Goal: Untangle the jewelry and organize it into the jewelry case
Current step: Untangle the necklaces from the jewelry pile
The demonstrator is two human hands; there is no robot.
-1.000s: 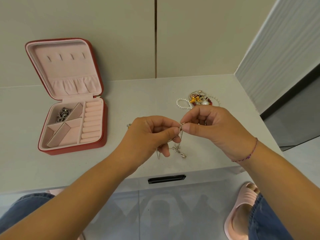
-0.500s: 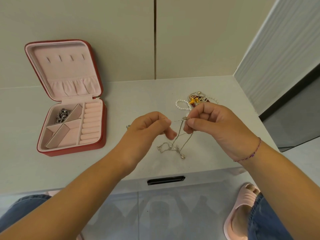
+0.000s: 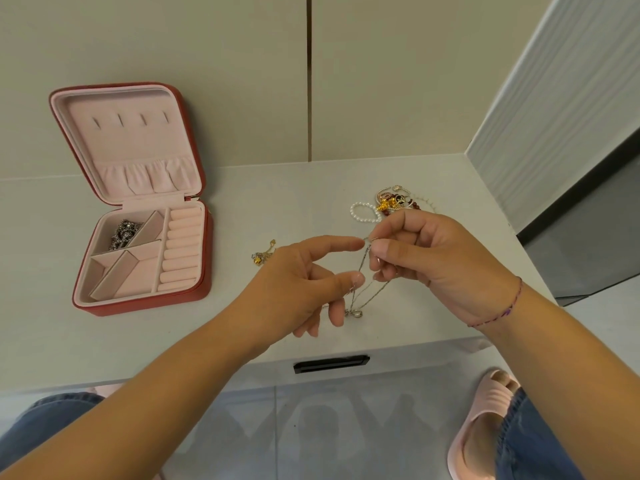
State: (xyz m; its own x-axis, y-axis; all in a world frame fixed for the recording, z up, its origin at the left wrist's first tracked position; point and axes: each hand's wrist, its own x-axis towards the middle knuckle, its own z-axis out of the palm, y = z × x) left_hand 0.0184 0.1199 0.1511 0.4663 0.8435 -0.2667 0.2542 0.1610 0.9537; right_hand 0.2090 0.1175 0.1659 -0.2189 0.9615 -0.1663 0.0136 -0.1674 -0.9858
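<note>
Right hand (image 3: 433,258) pinches silver chain (image 3: 362,259) (thumb-and-forefinger grip); left hand (image 3: 298,285) spread.

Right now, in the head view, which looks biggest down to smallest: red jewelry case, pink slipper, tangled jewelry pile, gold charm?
1. red jewelry case
2. pink slipper, though nearer the camera and partly cut off
3. tangled jewelry pile
4. gold charm
</note>
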